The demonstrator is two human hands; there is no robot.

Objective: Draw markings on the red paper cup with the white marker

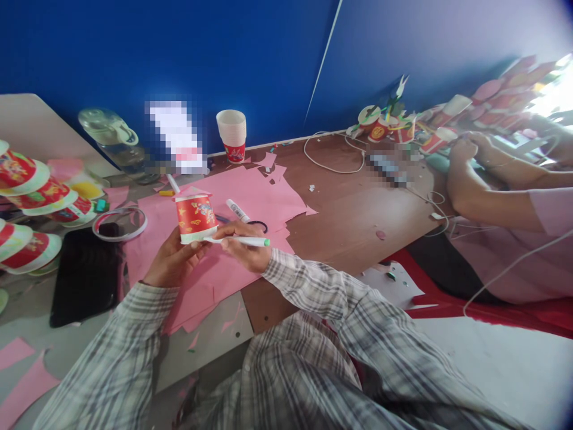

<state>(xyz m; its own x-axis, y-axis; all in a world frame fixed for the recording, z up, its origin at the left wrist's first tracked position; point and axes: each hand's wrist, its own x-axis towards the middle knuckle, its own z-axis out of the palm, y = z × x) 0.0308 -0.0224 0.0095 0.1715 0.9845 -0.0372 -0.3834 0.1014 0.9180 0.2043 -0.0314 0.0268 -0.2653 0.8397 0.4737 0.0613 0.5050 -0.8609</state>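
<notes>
My left hand (172, 263) is wrapped round the lower side of a red paper cup (197, 216) with gold and blue print, its pale rim turned down. Pinched in my right hand (248, 251) is a white marker pen (244, 241) with a green end, its tip at the cup's rim. Both hands are over large sheets of pink paper (250, 191). Just beyond my right hand lie a glue stick (237, 210) and scissors (259, 226), partly hidden by the fingers.
Decorated paper cups (40, 185), a black phone (87, 275) and a tape roll (120, 224) are at left. A bottle (111, 140) and stacked paper cups (231, 134) stand by the blue wall. Another person's arms (483, 179) rest at right, near more cup crafts (385, 125) and a white cable (333, 170).
</notes>
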